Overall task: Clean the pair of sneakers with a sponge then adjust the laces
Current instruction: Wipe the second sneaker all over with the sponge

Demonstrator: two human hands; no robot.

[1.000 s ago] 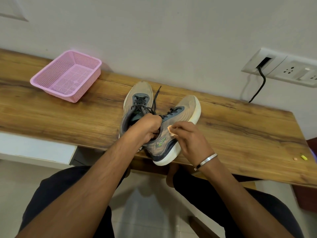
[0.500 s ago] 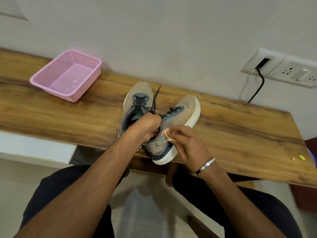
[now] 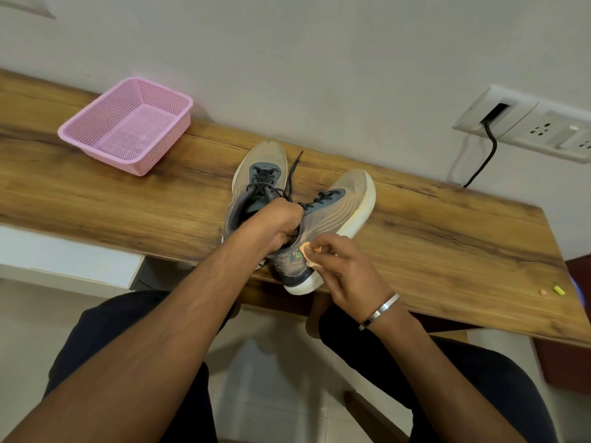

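Two tan and grey sneakers with dark laces stand on the wooden table. The left sneaker (image 3: 260, 174) lies flat, toe towards the wall. The right sneaker (image 3: 339, 206) is tilted onto its side, its heel over the table's front edge. My left hand (image 3: 278, 225) grips the right sneaker's collar at the opening. My right hand (image 3: 345, 266) pinches a small orange sponge (image 3: 309, 254) and presses it against the sneaker's side near the heel logo.
A pink mesh basket (image 3: 128, 123) sits at the table's back left. The wooden table (image 3: 447, 238) has two small bits (image 3: 551, 290) near its right front edge. A wall socket plate (image 3: 524, 129) with a black cable is at the right. My legs are below the table edge.
My right hand has slid the sponge down the right sneaker's side towards the heel. My left hand keeps its grip on the collar.
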